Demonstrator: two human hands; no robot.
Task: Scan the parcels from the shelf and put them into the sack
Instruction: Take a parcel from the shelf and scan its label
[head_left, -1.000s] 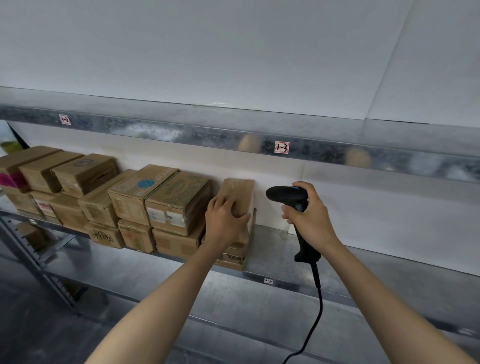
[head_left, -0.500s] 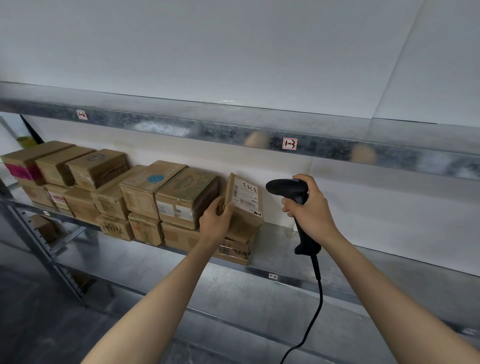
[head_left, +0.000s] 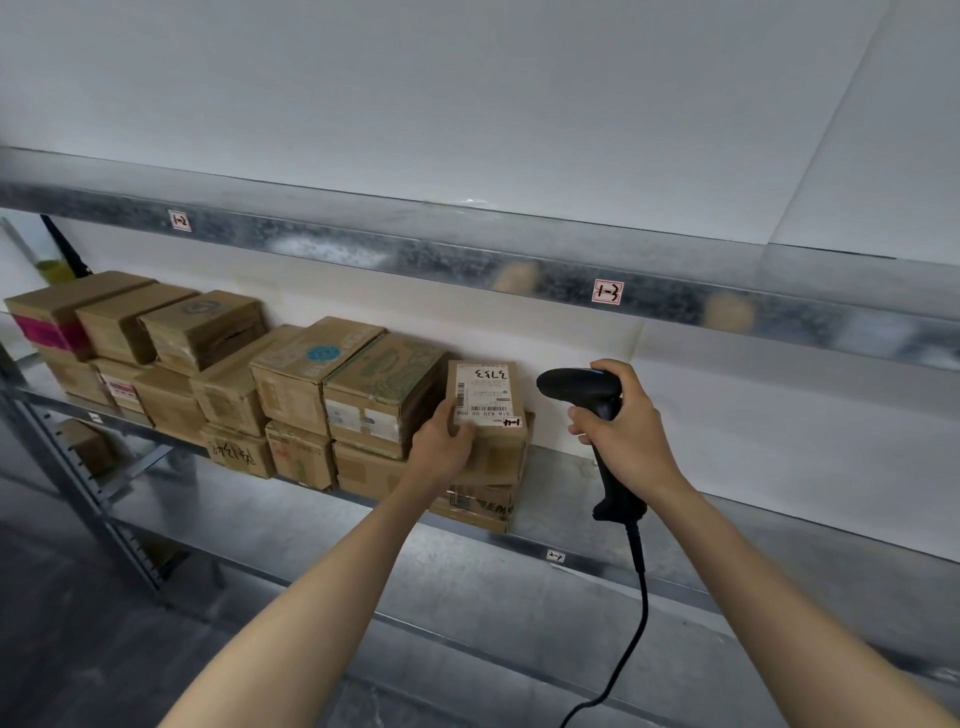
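Parcel of brown cardboard tilted label-up in curled left hand, presumably for scanning. Black corded scanner clenched in right hand, aimed there.

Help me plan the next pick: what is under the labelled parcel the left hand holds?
A flat box with dark print lies under the labelled parcel, on the metal shelf. The left hand and forearm cover their left ends; what lies there is hidden.

Stacked parcels fill the left part of the shelf. At their right end the left hand holds one parcel above a stack; just right of it, the right hand holds the scanner.
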